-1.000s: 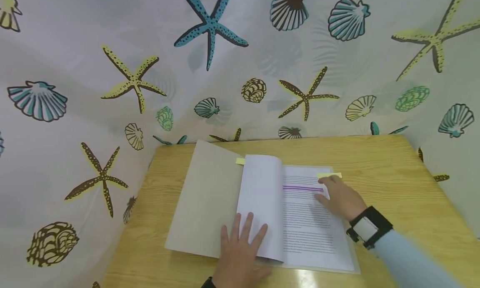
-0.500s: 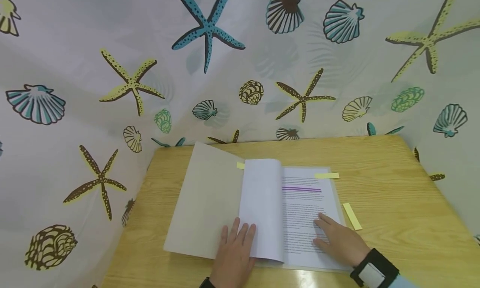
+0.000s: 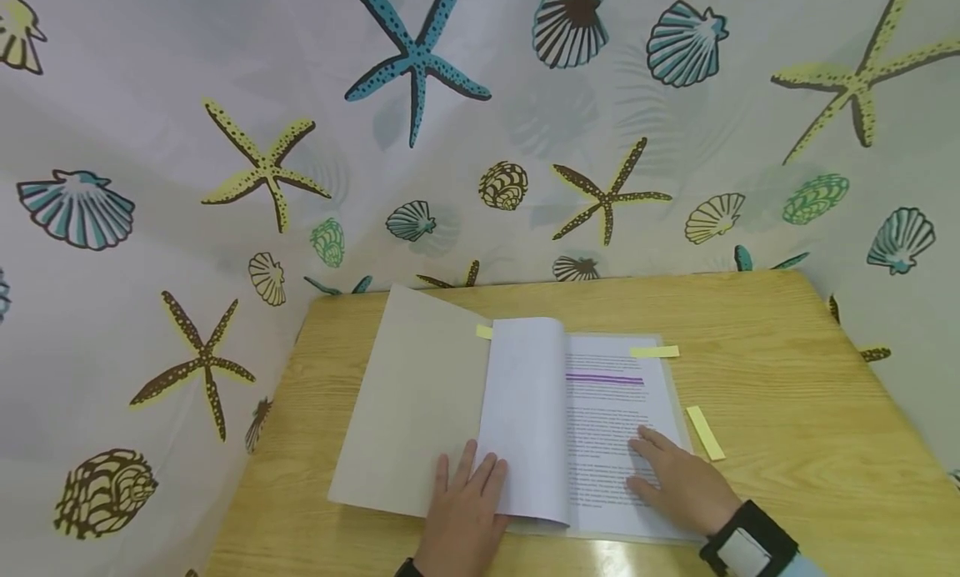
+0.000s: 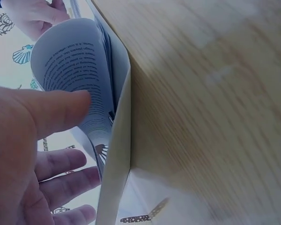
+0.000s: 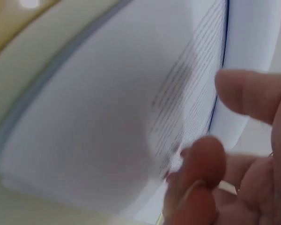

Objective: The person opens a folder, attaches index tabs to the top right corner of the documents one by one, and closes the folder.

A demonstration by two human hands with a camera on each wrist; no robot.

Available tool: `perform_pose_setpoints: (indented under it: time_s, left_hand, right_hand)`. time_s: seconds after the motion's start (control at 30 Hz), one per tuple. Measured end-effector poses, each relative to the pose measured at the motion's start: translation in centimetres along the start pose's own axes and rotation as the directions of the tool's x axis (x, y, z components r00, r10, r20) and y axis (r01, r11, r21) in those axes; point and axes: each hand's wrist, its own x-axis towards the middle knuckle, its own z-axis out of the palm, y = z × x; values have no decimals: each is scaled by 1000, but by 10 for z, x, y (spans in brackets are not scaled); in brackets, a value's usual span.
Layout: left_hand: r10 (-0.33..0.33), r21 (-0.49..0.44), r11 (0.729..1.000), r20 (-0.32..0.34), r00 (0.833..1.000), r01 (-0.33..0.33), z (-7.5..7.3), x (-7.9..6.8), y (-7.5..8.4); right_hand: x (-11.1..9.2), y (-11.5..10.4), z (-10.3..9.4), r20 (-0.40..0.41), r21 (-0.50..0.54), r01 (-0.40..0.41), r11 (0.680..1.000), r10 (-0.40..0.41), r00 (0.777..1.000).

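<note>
An open stapled-looking document in a pale cover (image 3: 408,402) lies on the table. My left hand (image 3: 463,510) rests with straight fingers at the lower left, on the cover and the edge of the turned white page (image 3: 528,418). In the left wrist view the pages (image 4: 79,61) curl over beside the thumb. My right hand (image 3: 686,485) lies relaxed on or just over the lower right of the printed page (image 3: 600,444), which bears purple lines. One yellow sticky tab (image 3: 654,352) crosses that page's top right edge; another yellow tab (image 3: 705,434) sits at its right edge.
A third yellow tab (image 3: 484,332) pokes out from the turned page's left edge. The wooden table (image 3: 810,377) extends around the document. A cloth (image 3: 465,143) printed with shells and starfish hangs behind and at the sides.
My right hand has come down from the top tab to the page's lower right, uncovering the tab at the right edge. My left hand has shifted slightly left and nearer.
</note>
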Motion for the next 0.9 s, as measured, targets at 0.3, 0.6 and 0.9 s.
perform_pose_setpoints:
  time_s: [0.3, 0.6, 0.9]
  left_hand:
    - [-4, -22, 1000, 30, 1000, 5, -2, -2, -2]
    - [29, -31, 999, 14, 999, -29, -1, -2, -3]
    - [79, -50, 995, -44, 996, -81, 1, -2, -5]
  right_hand:
    - [5, 16, -3, -13, -24, -263, 965, 262, 965]
    - [5, 16, 0, -14, -4, -270, 963, 270, 963]
    - [3, 11, 2, -56, 8, -234, 972, 235, 970]
